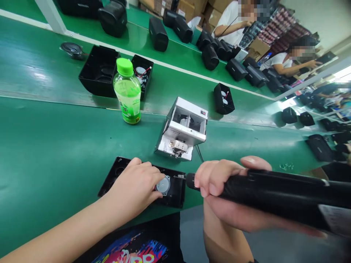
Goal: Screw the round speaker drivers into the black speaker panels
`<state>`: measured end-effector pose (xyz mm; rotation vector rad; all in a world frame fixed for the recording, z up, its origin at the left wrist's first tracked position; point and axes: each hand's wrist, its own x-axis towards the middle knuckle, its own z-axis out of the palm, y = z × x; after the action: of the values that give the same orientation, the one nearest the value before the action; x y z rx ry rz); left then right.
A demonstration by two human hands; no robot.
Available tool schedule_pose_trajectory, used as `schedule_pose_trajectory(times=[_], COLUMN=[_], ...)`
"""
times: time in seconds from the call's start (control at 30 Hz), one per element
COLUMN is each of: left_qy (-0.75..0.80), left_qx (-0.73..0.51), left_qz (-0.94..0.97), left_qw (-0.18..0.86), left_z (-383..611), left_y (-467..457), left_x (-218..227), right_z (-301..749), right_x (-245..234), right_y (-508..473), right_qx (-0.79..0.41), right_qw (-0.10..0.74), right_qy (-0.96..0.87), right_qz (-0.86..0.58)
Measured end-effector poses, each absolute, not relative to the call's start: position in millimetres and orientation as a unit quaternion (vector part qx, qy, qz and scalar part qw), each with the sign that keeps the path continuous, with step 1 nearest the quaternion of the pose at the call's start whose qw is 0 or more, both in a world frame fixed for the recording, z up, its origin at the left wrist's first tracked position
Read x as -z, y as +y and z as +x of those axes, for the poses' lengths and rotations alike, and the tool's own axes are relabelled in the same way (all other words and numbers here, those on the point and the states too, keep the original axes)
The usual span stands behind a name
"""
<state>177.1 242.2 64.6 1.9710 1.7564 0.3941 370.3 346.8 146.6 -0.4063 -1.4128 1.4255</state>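
Note:
A black speaker housing (175,195) lies open-side up on the green bench in front of me. Inside it sits a round silver speaker driver (163,185), gripped at its edge by the thumb and fingers of my left hand (142,182). My right hand (219,179) is wrapped around a black electric screwdriver (276,191), held nearly level. Its bit points left over the right end of the housing, near a small metallic piece I cannot make out. Beyond the housing stands a white screw feeder (182,128) with a metal outlet at its front.
A green-capped drink bottle (127,91) stands left of the feeder. Behind it are an open black shell (95,73), a loose speaker (72,50) and another fitted housing (224,98). Small screws (286,166) lie at right. Two people sit across, beyond rows of black speakers.

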Motion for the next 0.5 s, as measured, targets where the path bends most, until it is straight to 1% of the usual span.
schedule_pose_trajectory(times=[0.17,0.27,0.33,0.5], left_qy=[0.640,0.640,0.641,0.639], left_qx=[-0.127,-0.132,-0.136,-0.145], left_qz=[0.725,0.727,0.729,0.732], left_qw=[0.219,0.209,0.201,0.186], left_z=[177,177,178,178], left_y=[245,242,241,240], left_x=[-64,-62,-61,-60], right_z=[361,353,349,349], right_x=[-116,-101,-96,-91], right_y=[344,346,348,349], right_qx=[-0.611,-0.605,-0.599,-0.594], right_qw=[0.527,0.555,0.570,0.564], right_qy=[-0.573,-0.556,-0.549,-0.555], right_qz=[-0.143,-0.131,-0.125,-0.144])
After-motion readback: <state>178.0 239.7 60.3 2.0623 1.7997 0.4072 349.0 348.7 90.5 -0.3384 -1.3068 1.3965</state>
